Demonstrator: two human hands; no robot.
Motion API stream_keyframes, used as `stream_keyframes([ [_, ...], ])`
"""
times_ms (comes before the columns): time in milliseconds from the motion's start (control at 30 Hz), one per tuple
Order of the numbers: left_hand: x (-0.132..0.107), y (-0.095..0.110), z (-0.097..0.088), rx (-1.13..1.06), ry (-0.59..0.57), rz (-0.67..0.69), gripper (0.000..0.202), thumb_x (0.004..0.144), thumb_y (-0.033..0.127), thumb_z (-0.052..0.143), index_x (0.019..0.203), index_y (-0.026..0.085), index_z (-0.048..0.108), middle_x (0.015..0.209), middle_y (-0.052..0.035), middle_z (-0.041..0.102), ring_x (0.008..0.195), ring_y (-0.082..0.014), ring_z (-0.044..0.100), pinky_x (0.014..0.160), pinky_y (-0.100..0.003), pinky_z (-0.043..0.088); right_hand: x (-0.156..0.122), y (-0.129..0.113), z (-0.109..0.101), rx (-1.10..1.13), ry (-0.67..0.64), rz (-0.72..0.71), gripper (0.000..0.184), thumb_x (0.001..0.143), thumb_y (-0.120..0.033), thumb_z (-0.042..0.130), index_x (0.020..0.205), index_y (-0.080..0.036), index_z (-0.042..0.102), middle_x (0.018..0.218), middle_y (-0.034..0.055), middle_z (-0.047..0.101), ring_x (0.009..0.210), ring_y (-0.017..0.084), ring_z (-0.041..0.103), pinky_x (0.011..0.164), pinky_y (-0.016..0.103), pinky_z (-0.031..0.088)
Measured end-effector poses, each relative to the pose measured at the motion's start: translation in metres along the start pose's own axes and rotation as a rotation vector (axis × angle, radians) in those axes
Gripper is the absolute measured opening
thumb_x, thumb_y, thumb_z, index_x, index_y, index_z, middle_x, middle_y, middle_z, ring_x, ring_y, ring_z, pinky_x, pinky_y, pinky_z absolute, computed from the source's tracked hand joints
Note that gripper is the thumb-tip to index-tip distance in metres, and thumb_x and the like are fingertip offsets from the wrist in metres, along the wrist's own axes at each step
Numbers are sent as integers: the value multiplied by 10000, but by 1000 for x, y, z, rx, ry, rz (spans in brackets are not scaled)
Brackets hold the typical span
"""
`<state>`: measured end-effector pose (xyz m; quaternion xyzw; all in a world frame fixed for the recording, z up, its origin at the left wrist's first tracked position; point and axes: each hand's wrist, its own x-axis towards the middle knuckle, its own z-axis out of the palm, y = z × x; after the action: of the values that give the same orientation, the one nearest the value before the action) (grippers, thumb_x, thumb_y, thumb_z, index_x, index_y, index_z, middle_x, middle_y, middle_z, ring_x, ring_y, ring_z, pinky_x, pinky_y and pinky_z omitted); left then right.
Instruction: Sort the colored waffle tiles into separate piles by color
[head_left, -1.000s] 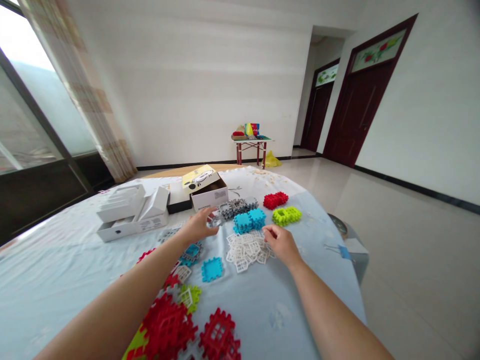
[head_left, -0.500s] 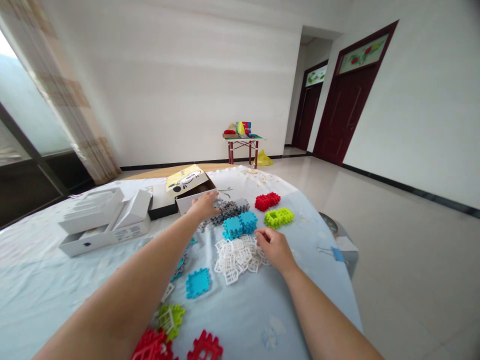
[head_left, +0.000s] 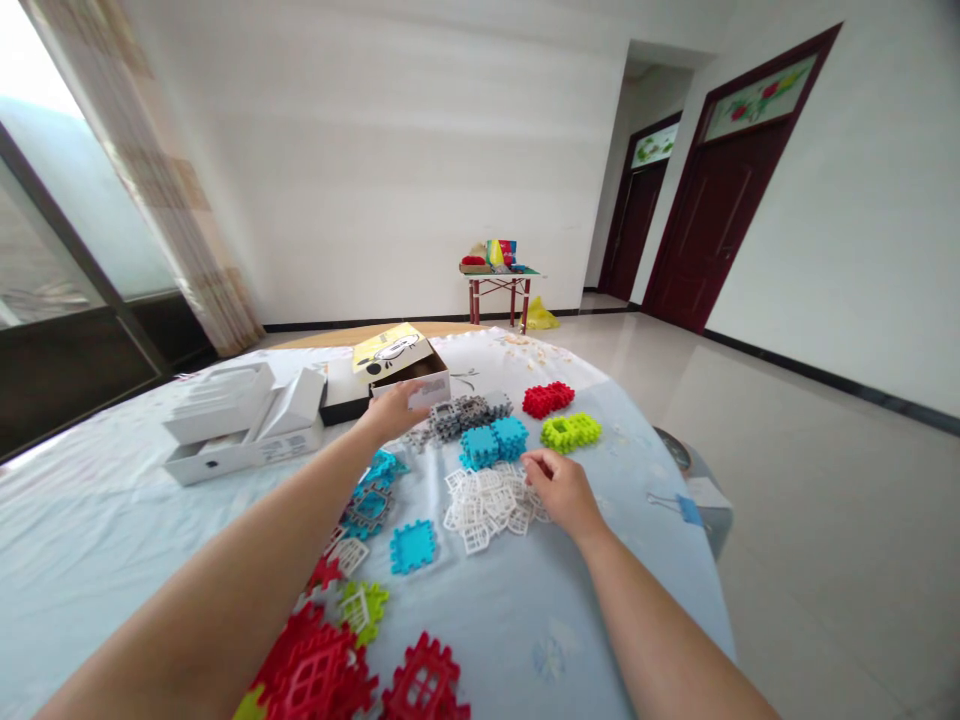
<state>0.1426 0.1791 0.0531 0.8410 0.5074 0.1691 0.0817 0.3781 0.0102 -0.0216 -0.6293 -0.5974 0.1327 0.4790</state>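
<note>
My left hand (head_left: 396,412) reaches over the table by the front of a white box with a tilted yellow lid (head_left: 397,350), thumb and fingers apart. Just right of it lie grey interlocking toy blocks (head_left: 469,415). My right hand (head_left: 562,490) has its fingers curled at the right edge of a heap of white window frames (head_left: 491,505); what they hold, if anything, is hidden. Stacked blue blocks (head_left: 495,440) sit just beyond the heap. Red blocks (head_left: 548,399) and lime-green blocks (head_left: 571,432) form stacks farther right.
Open white boxes (head_left: 247,435) stand at the left. A single blue square block (head_left: 412,546) lies mid-table. Mixed red blocks (head_left: 322,670) pile up near me, partly behind my left forearm. The round table's edge curves along the right, beside a grey stool (head_left: 709,510).
My left hand has drawn back slightly from the grey blocks, with thumb and fingers spread. My right hand stays nearly where it was. The view has shifted a little left.
</note>
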Motion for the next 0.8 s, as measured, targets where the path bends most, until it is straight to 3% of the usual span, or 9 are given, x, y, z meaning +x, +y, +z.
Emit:
stream_keyframes([
  [200, -61, -36, -17, -51, -29, -23, 440, 726, 461, 427, 1004, 163, 593, 968, -59, 649, 902, -189, 574, 806, -291, 426, -2, 1, 2, 19, -14, 7, 311, 785, -368, 425, 847, -158, 645, 617, 36, 637, 572, 146, 566, 576, 232, 414],
  [300, -93, -41, -18, -40, -84, -13, 405, 712, 483, 440, 923, 190, 626, 893, -42, 661, 836, -182, 584, 761, -286, 433, -3, 0, 3, 26, -29, 11, 313, 785, -378, 424, 840, -159, 641, 617, 39, 639, 580, 152, 574, 584, 239, 419],
  [400, -116, -37, -15, 90, -115, -10, 429, 694, 530, 445, 934, 226, 629, 922, -51, 651, 878, -218, 566, 814, -346, 388, -4, 0, 4, 23, -24, 14, 313, 781, -385, 424, 832, -163, 639, 615, 38, 640, 583, 155, 577, 585, 243, 424],
  [567, -130, -21, -5, 299, -134, 7, 522, 640, 594, 475, 993, 234, 607, 969, -98, 617, 962, -291, 521, 871, -432, 311, -6, 0, 3, 25, -13, 8, 324, 774, -396, 423, 828, -164, 642, 607, 40, 636, 565, 156, 575, 559, 240, 425],
  [800, -129, -8, -5, 256, -130, -29, 643, 614, 417, 559, 1213, 212, 450, 1048, -112, 566, 975, -291, 513, 870, -425, 322, -8, 0, 2, 28, -1, 4, 318, 780, -387, 422, 825, -158, 638, 608, 38, 633, 568, 151, 571, 568, 238, 424],
])
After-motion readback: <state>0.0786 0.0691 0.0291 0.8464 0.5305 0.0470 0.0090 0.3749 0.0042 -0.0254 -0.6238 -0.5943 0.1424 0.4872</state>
